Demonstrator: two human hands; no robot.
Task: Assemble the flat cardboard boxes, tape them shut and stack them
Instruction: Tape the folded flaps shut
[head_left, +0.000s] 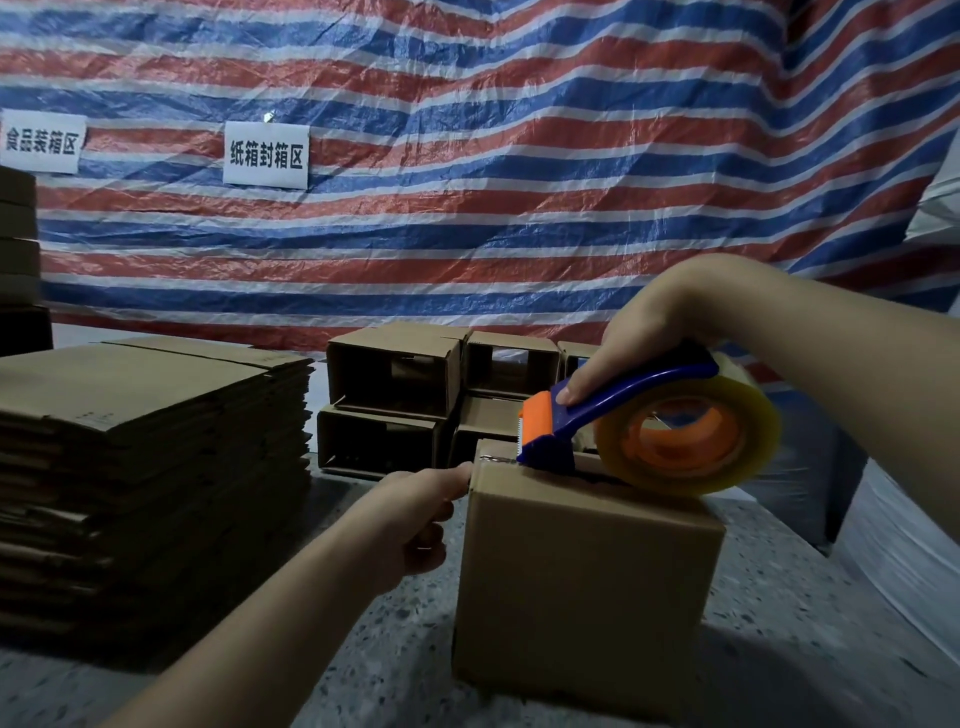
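The right hand (670, 332) clenches the blue handle of the tape dispenser (623, 421), whose long axis runs left to right along the top of the box (587, 571), orange cutter end pointing left and roll trailing under the wrist. The box stands upright on the speckled floor (779, 649) below that grip. The left hand (415, 514), fingers curled, presses a thumb against the box's upper left edge just beyond the cutter.

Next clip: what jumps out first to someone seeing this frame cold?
The right hand grips a blue-and-orange tape dispenser on top of the cardboard box at centre, while the left hand touches the box's upper left edge. Behind hangs a striped tarp; flat cartons are stacked left.
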